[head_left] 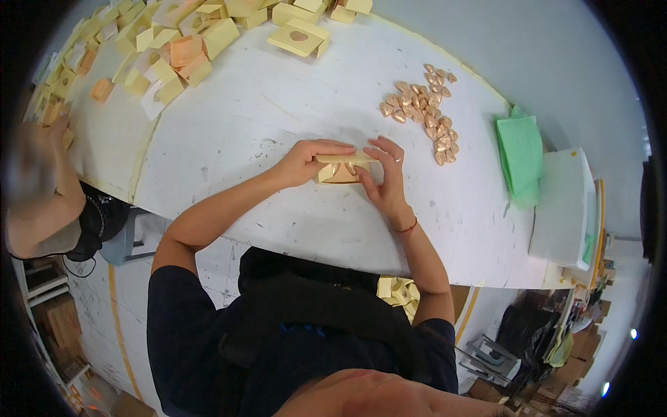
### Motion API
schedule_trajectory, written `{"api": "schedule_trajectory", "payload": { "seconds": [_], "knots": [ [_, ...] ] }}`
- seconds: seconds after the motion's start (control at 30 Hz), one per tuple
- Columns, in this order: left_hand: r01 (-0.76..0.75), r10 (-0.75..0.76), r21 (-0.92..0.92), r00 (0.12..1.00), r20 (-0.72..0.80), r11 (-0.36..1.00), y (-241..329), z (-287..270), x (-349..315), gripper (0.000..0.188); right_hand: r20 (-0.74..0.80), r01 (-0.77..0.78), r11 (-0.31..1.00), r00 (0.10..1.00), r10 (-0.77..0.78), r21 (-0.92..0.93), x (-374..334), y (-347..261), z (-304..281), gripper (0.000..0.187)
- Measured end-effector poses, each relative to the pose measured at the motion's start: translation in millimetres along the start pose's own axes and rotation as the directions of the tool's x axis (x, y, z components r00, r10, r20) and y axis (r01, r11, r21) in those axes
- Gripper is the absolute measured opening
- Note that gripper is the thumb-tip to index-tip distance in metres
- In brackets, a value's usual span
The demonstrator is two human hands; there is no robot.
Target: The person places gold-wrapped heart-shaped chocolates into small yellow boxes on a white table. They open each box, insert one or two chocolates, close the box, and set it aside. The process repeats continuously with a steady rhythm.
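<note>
Both hands on small yellow box (342, 171) mid-bench (243, 132): left hand (306, 161) fingers curled gripping its left end, right hand (386, 177) pinching right end; copper hearts (425, 111) far right.

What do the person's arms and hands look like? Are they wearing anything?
Both forearms are bare, with no gloves on the left hand or the right hand. Short dark blue sleeves cover only the upper arms. A thin red string bracelet circles the right wrist. No watch or rings show.
</note>
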State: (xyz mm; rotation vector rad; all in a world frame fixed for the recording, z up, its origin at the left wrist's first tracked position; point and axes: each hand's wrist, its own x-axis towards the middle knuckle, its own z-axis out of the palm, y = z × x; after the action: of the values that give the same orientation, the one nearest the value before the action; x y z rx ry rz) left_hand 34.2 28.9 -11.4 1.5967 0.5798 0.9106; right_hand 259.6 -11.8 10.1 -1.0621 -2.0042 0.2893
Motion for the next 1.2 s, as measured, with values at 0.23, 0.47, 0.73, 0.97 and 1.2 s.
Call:
{"api": "schedule_trajectory", "payload": {
  "seconds": [0.23, 0.47, 0.73, 0.97, 1.2],
  "knots": [
    [-0.056, 0.048, 0.076, 0.993, 0.109, 0.996, -6, 0, 0, 0.038, 0.329, -0.182, 0.898, 0.943, 0.045, 0.4, 4, -18, -19, 0.043],
    [-0.113, 0.095, 0.156, 0.989, 0.115, 0.981, -2, -3, 0, 0.034, 0.193, 0.163, 0.987, 0.968, -0.16, 0.001, -10, -22, -4, 0.051],
    [-0.257, 0.249, 0.437, 0.966, 0.077, 0.862, -9, 2, -9, 0.034, 0.195, 0.028, 0.994, 0.98, -0.048, 0.104, -12, -29, -9, 0.046],
    [-0.301, 0.227, 0.511, 0.952, 0.204, 0.805, 16, -10, -12, 0.052, 0.085, 0.031, 0.996, 0.996, -0.039, 0.087, -18, -24, -9, 0.042],
    [-0.289, 0.23, 0.517, 0.957, 0.178, 0.805, 23, -5, -27, 0.057, 0.124, -0.008, 0.988, 0.992, -0.011, 0.154, -23, -20, -17, 0.037]
  ]
}}
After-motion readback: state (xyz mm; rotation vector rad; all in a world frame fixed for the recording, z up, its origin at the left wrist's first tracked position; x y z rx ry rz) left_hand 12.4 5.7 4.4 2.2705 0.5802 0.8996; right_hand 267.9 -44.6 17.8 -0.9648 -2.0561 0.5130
